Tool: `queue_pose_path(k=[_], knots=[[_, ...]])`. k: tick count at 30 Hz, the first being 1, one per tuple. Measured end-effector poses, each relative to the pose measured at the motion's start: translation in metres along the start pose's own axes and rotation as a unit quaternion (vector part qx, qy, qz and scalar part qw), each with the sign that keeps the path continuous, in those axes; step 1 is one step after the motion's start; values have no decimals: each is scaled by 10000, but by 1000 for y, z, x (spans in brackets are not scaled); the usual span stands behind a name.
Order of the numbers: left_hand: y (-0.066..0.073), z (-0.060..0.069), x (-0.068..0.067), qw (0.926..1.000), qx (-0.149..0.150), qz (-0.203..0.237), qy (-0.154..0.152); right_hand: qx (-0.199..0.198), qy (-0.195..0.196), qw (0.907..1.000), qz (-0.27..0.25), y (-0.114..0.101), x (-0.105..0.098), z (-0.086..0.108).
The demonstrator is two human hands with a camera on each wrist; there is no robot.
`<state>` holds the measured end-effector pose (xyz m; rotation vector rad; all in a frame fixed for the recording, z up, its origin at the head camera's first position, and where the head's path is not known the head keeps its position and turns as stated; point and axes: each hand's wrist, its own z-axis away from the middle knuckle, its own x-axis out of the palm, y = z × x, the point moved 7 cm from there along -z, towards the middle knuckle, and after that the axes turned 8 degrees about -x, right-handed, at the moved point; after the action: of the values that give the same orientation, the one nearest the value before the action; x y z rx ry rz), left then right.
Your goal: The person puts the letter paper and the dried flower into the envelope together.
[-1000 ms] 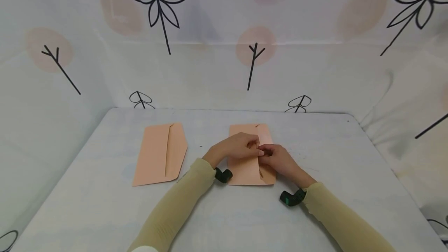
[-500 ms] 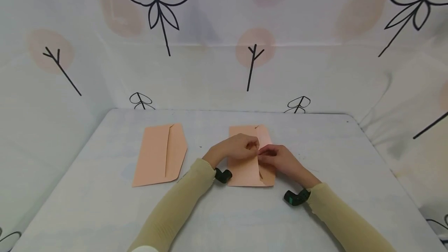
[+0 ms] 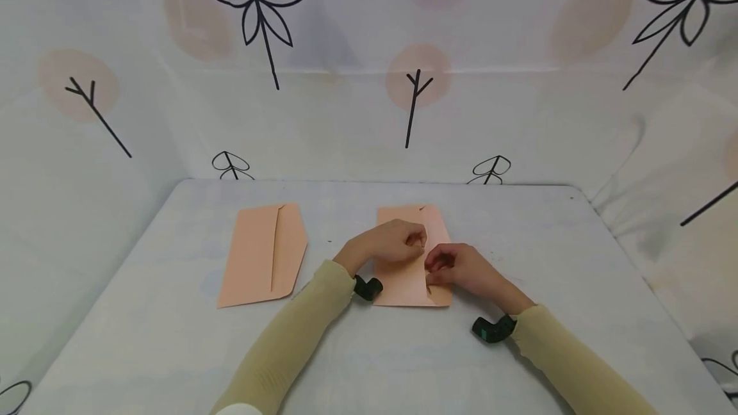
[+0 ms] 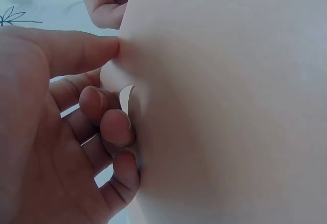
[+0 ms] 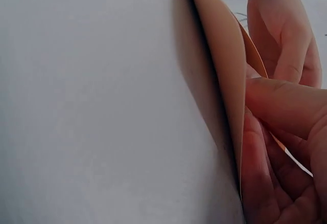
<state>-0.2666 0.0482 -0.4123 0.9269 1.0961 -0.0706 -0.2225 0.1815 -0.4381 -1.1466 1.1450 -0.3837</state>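
A peach paper envelope (image 3: 402,287) lies on the table in front of me, its pocket edge lifted a little. My left hand (image 3: 396,240) reaches over it from the left and pinches that edge between thumb and curled fingers. In the left wrist view, the thumb (image 4: 97,50) meets the paper's edge near a small curved notch. On the flap side, my right hand (image 3: 469,269) has curled fingers and thumb at the lower part of the opening. The right wrist view has its thumb (image 5: 281,104) against the bowed paper (image 5: 225,45); some fingertips are hidden there.
A second peach envelope (image 3: 259,255) lies flat to the left, its pointed flap facing right. The white-covered table (image 3: 369,364) meets a patterned cloth backdrop (image 3: 334,127) at the back. Dark wrist cameras (image 3: 494,329) hang below both wrists.
My right hand has drawn away from the left fingertips and slid down along the pocket edge. The left hand and the other envelope stay about where they were.
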Motion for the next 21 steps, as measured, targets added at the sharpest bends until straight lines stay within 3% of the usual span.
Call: queue_pose_path(k=[9, 13, 17, 21], knots=[[-1, -1, 1, 10000, -59, 11, -14, 10, 138, 9985, 528, -3, 2, -4], [0, -1, 2, 10000, -45, -45, -28, -6, 76, 9995, 319, 0, 0, -2], [1, -1, 4, 9998, -50, -150, -77, -78, -26, 9999, 135, -17, 0, 3], [-1, -4, 7, 9995, -36, -315, -85, -48, -42, 10000, 17, -11, 0, 2]])
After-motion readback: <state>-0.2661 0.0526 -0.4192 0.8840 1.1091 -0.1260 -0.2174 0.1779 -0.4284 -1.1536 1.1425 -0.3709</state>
